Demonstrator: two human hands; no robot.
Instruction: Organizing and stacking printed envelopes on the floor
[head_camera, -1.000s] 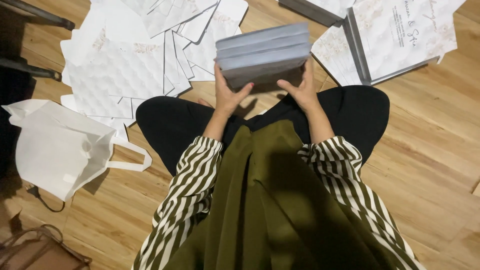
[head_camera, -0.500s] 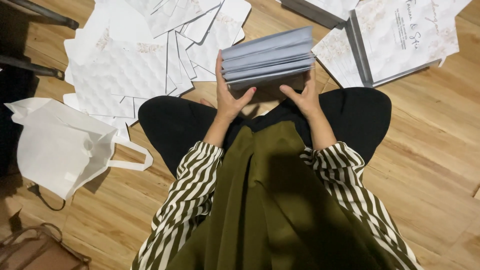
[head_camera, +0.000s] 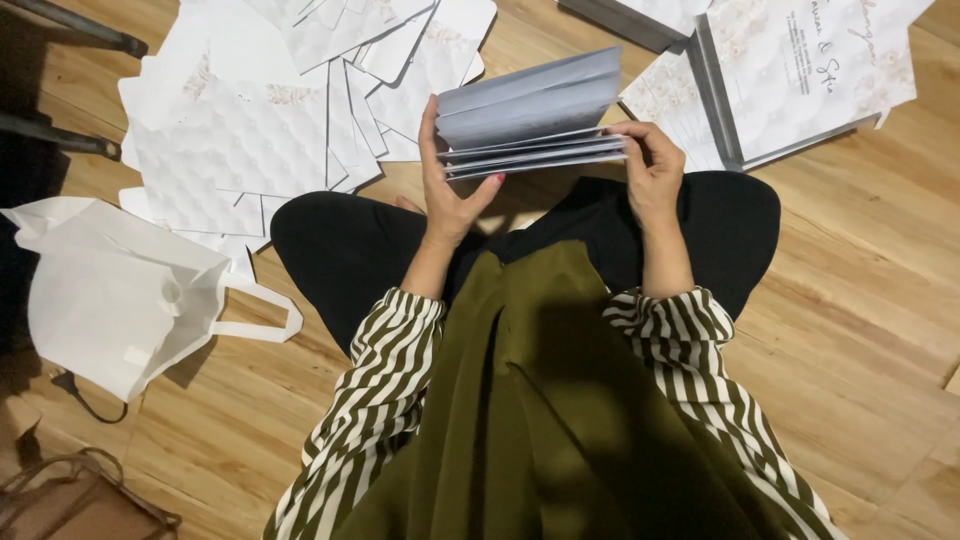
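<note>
I hold a thick stack of white cards (head_camera: 535, 110) above my lap, seen edge-on. My left hand (head_camera: 450, 185) grips its left end, thumb on the near face. My right hand (head_camera: 650, 175) holds its right end, fingers curled over the edge. The stack fans open, with gaps between groups of cards. My knees are in black trousers and my sleeves are striped.
Loose white embossed cards (head_camera: 230, 140) lie spread on the wooden floor at upper left. A white tote bag (head_camera: 120, 290) lies at the left. Printed white sheets with a grey folder (head_camera: 800, 70) sit at upper right. A brown bag (head_camera: 70, 500) is at bottom left.
The stack has risen and tilted, and its cards have fanned apart. My right hand has shifted from under the stack to its right end.
</note>
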